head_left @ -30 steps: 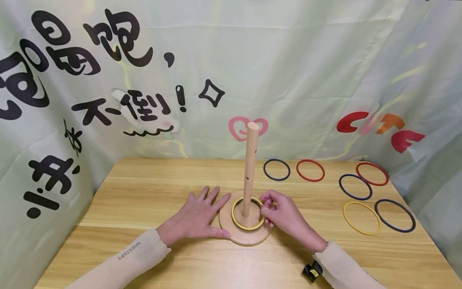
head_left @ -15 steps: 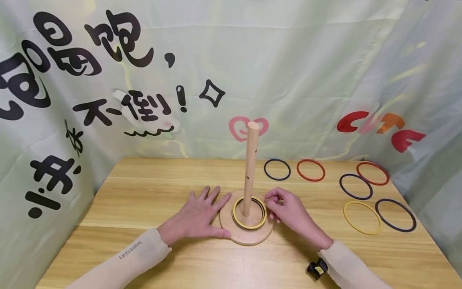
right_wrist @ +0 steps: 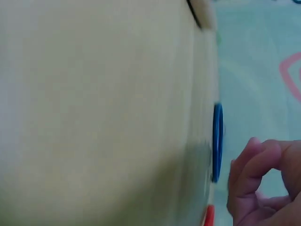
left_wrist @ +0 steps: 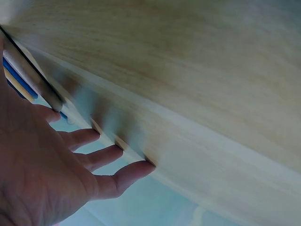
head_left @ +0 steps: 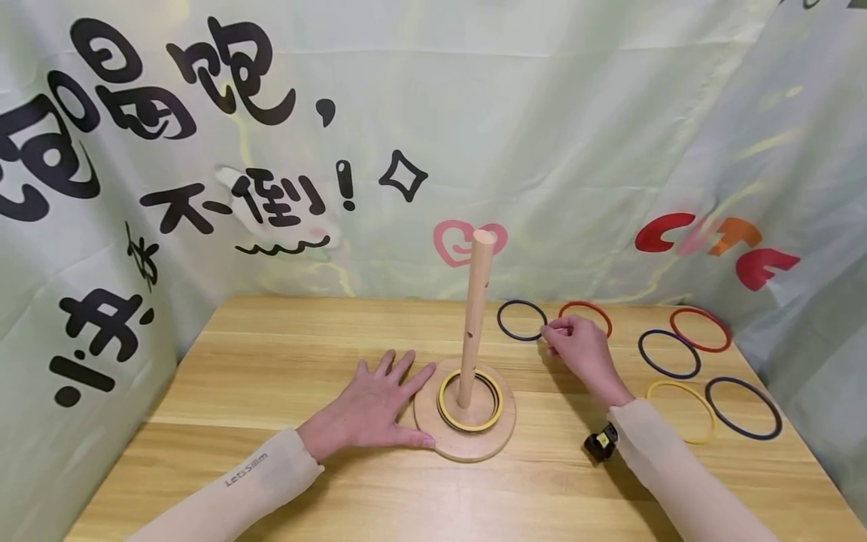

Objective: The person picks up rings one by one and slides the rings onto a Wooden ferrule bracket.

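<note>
In the head view a round wooden base (head_left: 427, 429) carries an upright wooden peg (head_left: 477, 316). A yellow ring (head_left: 499, 410) circles the peg low down, with a dark ring beneath it. My left hand (head_left: 366, 410) rests spread on the table, thumb and index fingertip at the base's edge. My right hand (head_left: 582, 350) holds nothing; its loosely bent fingertips are right at the near right edge of a blue ring (head_left: 500, 320) at the back. In the right wrist view the right hand (right_wrist: 263, 183) is beside the blue ring (right_wrist: 217, 143), which lies flat on the table.
Behind the right hand lies a red ring (head_left: 576, 303), partly hidden. Farther right are another red ring (head_left: 728, 339), two blue rings (head_left: 698, 361) (head_left: 779, 421) and a yellow ring (head_left: 711, 421) partly under the right forearm. A printed curtain (head_left: 542, 150) stands behind the table.
My right hand has let go of the yellow ring around the peg and moved back and to the right, reaching the blue ring. The left hand stays put.
</note>
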A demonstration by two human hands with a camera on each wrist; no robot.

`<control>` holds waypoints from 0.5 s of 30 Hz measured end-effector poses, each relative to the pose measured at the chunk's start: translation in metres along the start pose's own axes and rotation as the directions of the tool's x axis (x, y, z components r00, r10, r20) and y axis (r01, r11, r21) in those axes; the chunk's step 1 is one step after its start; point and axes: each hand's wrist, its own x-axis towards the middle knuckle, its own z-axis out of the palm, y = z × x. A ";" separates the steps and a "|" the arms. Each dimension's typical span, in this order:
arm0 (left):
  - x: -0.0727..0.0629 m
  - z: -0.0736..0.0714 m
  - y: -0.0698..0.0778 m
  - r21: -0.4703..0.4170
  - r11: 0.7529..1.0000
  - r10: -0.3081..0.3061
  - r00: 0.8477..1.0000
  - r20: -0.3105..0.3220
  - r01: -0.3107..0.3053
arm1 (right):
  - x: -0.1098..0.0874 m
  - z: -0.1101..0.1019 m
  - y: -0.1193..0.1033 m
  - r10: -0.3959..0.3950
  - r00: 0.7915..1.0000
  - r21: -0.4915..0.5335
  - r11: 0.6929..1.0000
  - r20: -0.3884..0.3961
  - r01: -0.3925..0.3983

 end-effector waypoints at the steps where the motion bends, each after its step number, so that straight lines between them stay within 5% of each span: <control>1: 0.000 0.000 0.000 -0.002 1.000 0.000 1.000 0.000 0.000 | 0.004 -0.001 0.001 0.001 1.000 -0.016 1.000 -0.009 -0.002; 15: 0.000 -0.002 0.001 0.013 1.000 0.005 1.000 -0.003 -0.005 | 0.035 0.003 0.003 -0.044 0.997 -0.188 0.981 0.060 0.055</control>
